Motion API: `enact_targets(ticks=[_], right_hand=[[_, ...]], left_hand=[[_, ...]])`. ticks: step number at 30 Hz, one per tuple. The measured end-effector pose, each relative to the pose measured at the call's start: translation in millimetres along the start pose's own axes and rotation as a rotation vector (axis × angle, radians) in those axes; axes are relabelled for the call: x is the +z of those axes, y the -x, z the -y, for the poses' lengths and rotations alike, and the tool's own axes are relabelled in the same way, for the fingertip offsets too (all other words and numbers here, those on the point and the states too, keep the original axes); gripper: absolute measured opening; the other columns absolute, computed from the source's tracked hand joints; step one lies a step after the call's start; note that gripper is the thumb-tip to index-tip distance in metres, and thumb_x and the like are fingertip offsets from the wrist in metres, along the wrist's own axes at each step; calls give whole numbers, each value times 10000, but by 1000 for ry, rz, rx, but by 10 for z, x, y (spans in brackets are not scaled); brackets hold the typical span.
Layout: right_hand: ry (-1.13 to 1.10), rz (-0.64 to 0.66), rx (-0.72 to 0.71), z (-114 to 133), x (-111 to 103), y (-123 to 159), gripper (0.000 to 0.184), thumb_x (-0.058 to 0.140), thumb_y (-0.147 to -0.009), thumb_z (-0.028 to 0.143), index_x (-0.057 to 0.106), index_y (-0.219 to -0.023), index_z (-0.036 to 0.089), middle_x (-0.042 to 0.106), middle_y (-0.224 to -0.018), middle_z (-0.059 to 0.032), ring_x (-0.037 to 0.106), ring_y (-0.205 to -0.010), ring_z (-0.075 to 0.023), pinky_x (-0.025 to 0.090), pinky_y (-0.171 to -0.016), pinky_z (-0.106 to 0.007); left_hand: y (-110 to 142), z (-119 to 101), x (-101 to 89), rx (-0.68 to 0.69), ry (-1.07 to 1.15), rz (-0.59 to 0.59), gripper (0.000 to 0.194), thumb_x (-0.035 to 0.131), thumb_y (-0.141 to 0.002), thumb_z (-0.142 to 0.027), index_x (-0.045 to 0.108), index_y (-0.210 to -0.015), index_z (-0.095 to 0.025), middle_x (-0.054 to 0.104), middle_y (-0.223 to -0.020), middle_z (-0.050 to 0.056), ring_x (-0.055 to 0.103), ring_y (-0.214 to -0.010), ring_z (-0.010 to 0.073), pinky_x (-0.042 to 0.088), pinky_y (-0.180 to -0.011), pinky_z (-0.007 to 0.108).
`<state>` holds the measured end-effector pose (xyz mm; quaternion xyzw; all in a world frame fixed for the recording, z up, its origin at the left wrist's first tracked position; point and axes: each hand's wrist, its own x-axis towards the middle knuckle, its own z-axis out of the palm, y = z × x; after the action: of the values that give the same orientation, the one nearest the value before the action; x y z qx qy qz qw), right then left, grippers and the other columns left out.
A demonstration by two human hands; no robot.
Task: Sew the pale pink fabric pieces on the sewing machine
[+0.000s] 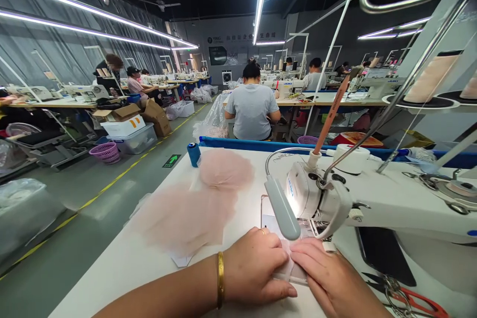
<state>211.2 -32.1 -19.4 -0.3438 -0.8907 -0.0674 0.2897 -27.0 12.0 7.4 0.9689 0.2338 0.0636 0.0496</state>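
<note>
A small piece of pale pink sheer fabric [287,269] lies by the needle area of a white sewing machine [303,191]. My left hand [255,266] is on its left side, fingers curled in and thumb stretched along the near edge. From the right, my right hand [328,268] presses the same fabric with its fingers held together. Both hands nearly meet just in front of the presser foot, which is partly hidden behind a grey lamp [282,208]. Left of the hands, loose pink sheer pieces [186,216] are spread on the white table [122,278].
A blue thread spool [193,154] stands at the table's far left corner. Right of my right hand lie a black phone [385,253] and red-handled scissors [421,303] with keys. A brown pencil [331,114] stands upright on the machine. A co-worker [252,104] sits ahead, facing away.
</note>
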Motion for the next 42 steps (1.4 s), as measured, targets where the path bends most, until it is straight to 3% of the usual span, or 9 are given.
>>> enact_targets(ticks=[4,9,19,24,29,32,36,42], right_hand=[[31,-23,-23,-44,0,57,375,502,-911,53,725,-1167,213,824,-1106,-56,771,-930,-217,627,-803,-303],[79,-24,-32,-77,6,108,375,508,-908,65,748,-1157,210,831,-1115,-61,782,-901,-224,638,-791,-306],[121,102,9,-204,131,262,476,488,-904,58,692,-1305,215,792,-1266,-61,784,-1011,-218,648,-832,-294],[173,-6,8,-181,99,188,516,469,-881,51,658,-1340,193,793,-1244,-92,785,-987,-225,641,-776,-303],[77,1,-89,-48,-69,43,347,488,-843,29,691,-1041,230,813,-1114,-53,762,-923,-205,625,-803,-278],[35,58,-82,-14,-107,43,285,482,-854,26,658,-916,241,791,-963,-33,720,-782,-184,611,-738,-257],[19,83,-39,-34,-92,83,279,482,-879,29,650,-905,250,762,-898,-20,685,-734,-190,597,-704,-262],[32,76,6,-91,-54,123,324,473,-876,22,667,-999,252,783,-1031,-36,721,-828,-202,602,-781,-284]], left_hand=[[0,-37,-56,-39,-7,13,364,763,-966,-517,676,-842,-186,670,-963,42,614,-864,235,467,-763,386],[7,-114,-57,-28,17,19,343,743,-985,-495,701,-874,-173,708,-1035,27,620,-872,230,471,-783,418],[-33,-78,-65,-75,6,21,288,695,-1021,-432,696,-915,-164,721,-1020,29,640,-931,254,470,-867,447],[-56,-46,-16,-119,6,-31,275,720,-1004,-428,688,-932,-165,731,-1078,41,643,-985,264,467,-920,451],[10,3,51,-75,36,-141,206,682,-1030,-372,675,-933,-190,724,-1210,46,651,-1026,257,434,-929,446],[43,20,85,-28,54,-157,190,692,-1021,-333,665,-899,-191,749,-1139,27,660,-986,244,409,-918,449],[41,25,114,-35,51,-138,188,724,-991,-328,655,-888,-186,764,-1055,13,653,-931,234,391,-910,459],[13,37,83,-107,11,-121,204,734,-985,-348,644,-894,-189,750,-1138,32,632,-967,246,405,-922,437]])
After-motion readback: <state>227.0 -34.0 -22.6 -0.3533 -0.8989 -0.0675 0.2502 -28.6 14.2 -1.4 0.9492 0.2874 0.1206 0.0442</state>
